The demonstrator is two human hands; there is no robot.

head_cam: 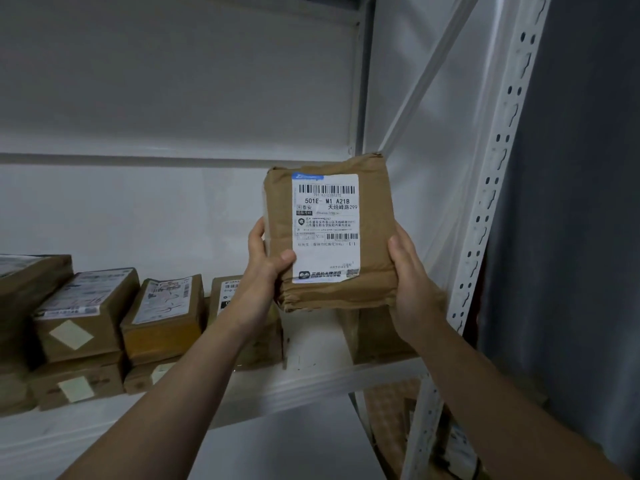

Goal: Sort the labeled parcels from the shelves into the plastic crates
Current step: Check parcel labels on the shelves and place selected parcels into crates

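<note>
Brown paper parcel (329, 233) is raised upright above the right end of the shelf (311, 375); my left hand (263, 271) and right hand (412, 282) clamp its lower corners, label facing me for reading.

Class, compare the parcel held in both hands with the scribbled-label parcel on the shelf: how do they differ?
The held parcel is raised upright, gripped by the left hand and right hand; the scribbled-label parcel lies on a lower box on the shelf. The held parcel's label is clean print; the scribbled-label parcel's bears handwriting. Both are brown with white labels.
</note>
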